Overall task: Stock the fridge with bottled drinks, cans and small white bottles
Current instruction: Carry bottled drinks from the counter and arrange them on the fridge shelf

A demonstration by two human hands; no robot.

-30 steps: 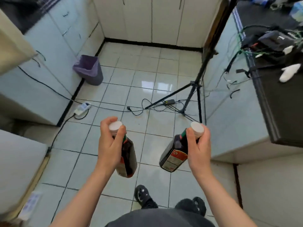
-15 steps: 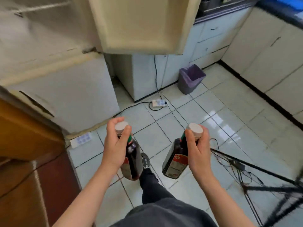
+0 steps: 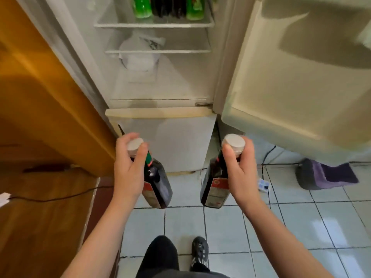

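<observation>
The left hand [image 3: 130,169] curls round the neck of a dark bottle [image 3: 158,183] in the middle of the frame. The right hand [image 3: 240,173] grips a second dark bottle [image 3: 213,184] beside it, and both necks are partly hidden. Above, the fridge [image 3: 180,85] stands open, and its green bottles [image 3: 143,7] are cut off at the top edge.

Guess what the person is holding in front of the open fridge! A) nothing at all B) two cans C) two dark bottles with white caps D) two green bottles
C: the left hand grips the left dark bottle near its white cap, and the right hand grips the right dark bottle the same way.
</observation>
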